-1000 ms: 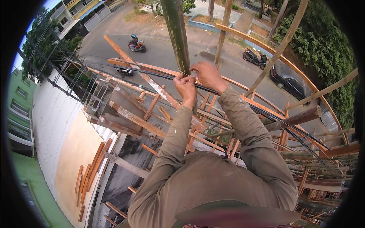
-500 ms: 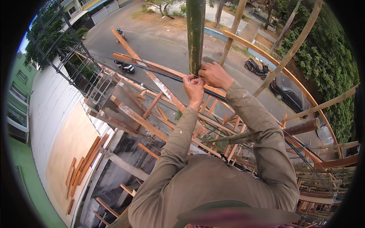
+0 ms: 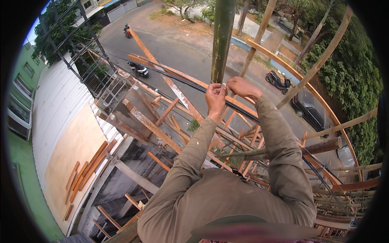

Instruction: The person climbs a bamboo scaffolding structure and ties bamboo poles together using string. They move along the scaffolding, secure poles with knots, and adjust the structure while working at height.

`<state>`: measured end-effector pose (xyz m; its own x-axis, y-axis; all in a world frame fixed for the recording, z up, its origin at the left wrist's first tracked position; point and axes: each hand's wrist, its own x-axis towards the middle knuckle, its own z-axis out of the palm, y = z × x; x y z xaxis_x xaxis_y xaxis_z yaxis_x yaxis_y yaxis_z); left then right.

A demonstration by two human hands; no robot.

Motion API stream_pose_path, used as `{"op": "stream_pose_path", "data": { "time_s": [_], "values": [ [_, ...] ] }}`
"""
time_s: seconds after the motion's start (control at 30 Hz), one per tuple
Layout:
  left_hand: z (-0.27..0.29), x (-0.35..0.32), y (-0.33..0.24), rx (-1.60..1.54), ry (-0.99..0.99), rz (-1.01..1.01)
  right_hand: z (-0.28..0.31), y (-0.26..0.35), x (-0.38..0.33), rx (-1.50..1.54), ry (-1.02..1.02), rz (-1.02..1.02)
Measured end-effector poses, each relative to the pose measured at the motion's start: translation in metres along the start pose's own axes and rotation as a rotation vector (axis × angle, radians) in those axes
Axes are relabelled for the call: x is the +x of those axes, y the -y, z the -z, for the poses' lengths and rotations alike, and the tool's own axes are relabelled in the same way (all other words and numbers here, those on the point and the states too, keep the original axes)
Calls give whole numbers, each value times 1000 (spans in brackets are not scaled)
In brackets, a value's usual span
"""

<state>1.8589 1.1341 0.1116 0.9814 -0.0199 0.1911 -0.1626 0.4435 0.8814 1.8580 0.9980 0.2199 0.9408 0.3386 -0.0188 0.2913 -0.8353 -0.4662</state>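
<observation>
At the left of the frame lies a white corrugated roof, with short planks on a pale board. Rightward, a long timber slants down toward the centre. My left hand is just above the middle of the frame, thumb and fingers drawn into a narrow pinch. A small pale speck shows by its tips; I cannot tell what it is, or whether I hold it. The green pole rises from just behind these fingers to the top edge, leaning slightly rightward. Just right of it is my right hand, fingers curled in close, its tips near the left ones; what they grip is too small to make out. As I judge it, this close work goes best with the left pinch steady against the pole and the right making small, even movements, elbows bent, wrists loose. I would keep my sleeves clear of the black cables that pass below my hands. Farther right, a curved timber rail bends past a parked motorbike and a dark car.
</observation>
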Motion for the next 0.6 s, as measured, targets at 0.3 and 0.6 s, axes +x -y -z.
{"op": "stream_pose_path", "data": {
  "time_s": [0.3,0.6],
  "values": [
    [0,-2,-3,123,-2,-125,4,62,-63,258,25,-20],
    [-6,-4,-3,-80,-38,-9,-14,52,-112,-108,-560,-140]
  ]
}}
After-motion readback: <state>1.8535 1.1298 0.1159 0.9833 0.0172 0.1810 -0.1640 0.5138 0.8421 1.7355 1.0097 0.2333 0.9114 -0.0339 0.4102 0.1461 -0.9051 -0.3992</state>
